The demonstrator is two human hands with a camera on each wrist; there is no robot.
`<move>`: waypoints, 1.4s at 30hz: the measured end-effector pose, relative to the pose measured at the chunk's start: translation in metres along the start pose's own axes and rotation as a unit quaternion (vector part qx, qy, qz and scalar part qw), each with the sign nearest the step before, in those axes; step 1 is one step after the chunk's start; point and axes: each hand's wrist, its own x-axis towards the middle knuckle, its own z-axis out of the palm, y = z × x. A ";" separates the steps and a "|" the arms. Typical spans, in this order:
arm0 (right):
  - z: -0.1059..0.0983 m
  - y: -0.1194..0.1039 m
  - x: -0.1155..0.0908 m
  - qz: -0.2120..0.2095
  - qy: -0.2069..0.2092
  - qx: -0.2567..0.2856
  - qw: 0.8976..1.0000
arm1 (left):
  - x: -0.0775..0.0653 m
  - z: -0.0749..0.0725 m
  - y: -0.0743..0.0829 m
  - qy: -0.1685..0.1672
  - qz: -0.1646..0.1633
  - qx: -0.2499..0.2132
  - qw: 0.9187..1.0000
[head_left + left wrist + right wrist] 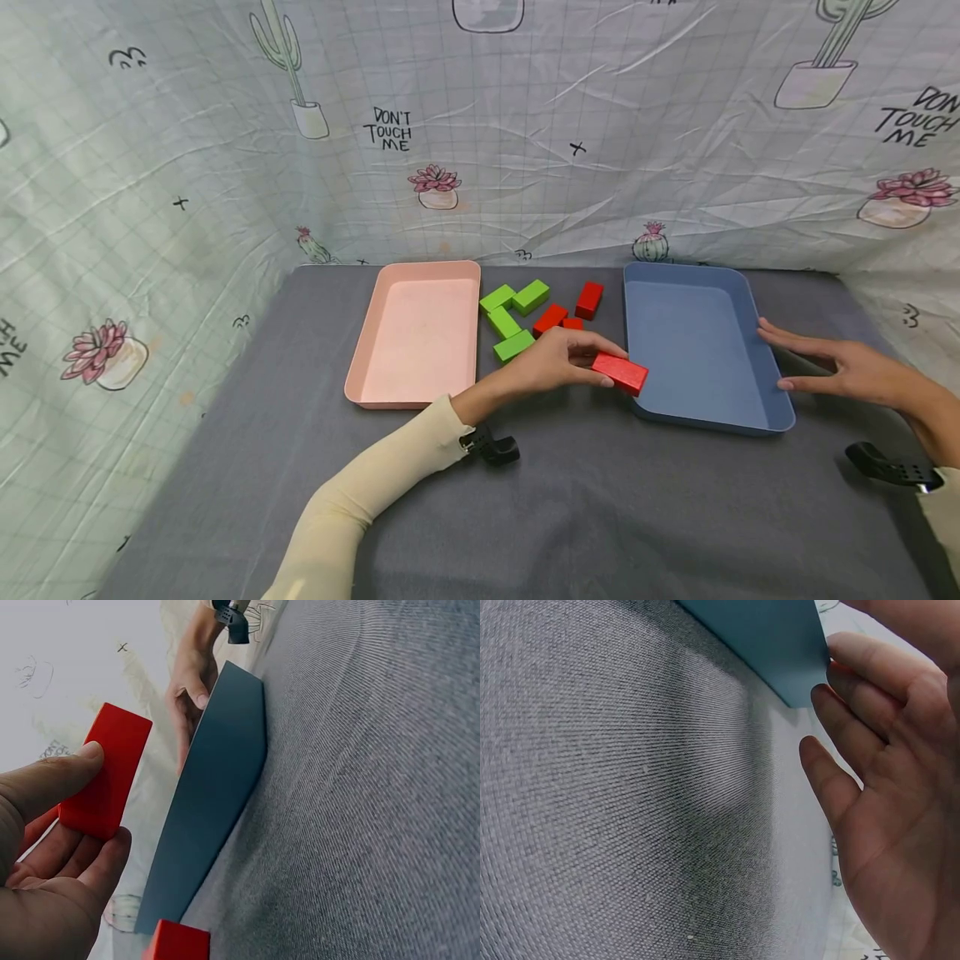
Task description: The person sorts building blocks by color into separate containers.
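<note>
My left hand [561,360] pinches a red block [621,372] between thumb and fingers, at the left rim of the blue tray [686,350]. In the left wrist view the held block [109,769] is tilted, the thumb across its face. My right hand [840,367] is at the tray's right side with fingers extended, fingertips right at the rim. The right wrist view shows that hand's spread fingers [847,724] beside the tray wall [772,645]. Behind my left hand lie more red blocks [589,300], one partly hidden by the hand.
A pink tray [423,333] stands left on the grey cloth [570,500]. Several green blocks [531,297] lie between the two trays, close to the pink one. A printed curtain [510,142] hangs behind the table and along its left side.
</note>
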 end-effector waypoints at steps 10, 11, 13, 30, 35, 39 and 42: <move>0.004 0.000 0.000 -0.044 0.001 0.024 0.999 | 0.005 0.003 0.001 -0.001 0.008 0.001 1.000; 0.004 0.000 0.000 -0.048 -0.002 0.029 0.998 | 0.005 0.003 0.002 -0.001 0.009 0.001 1.000; 0.004 0.000 0.001 -0.053 -0.005 0.040 0.998 | 0.005 0.003 0.001 -0.001 0.009 0.001 1.000; 0.004 0.003 0.002 -0.053 -0.019 0.047 0.997 | 0.011 0.007 0.002 0.002 0.005 -0.006 1.000; 0.003 0.003 0.002 -0.055 -0.025 0.048 0.997 | 0.014 0.007 0.001 0.009 0.002 -0.004 1.000; 0.003 0.004 0.002 -0.057 -0.029 0.049 0.997 | 0.019 0.007 -0.001 0.013 -0.002 -0.011 1.000; 0.003 0.004 0.002 -0.058 -0.026 0.047 0.997 | 0.022 0.007 -0.001 0.015 -0.007 -0.023 1.000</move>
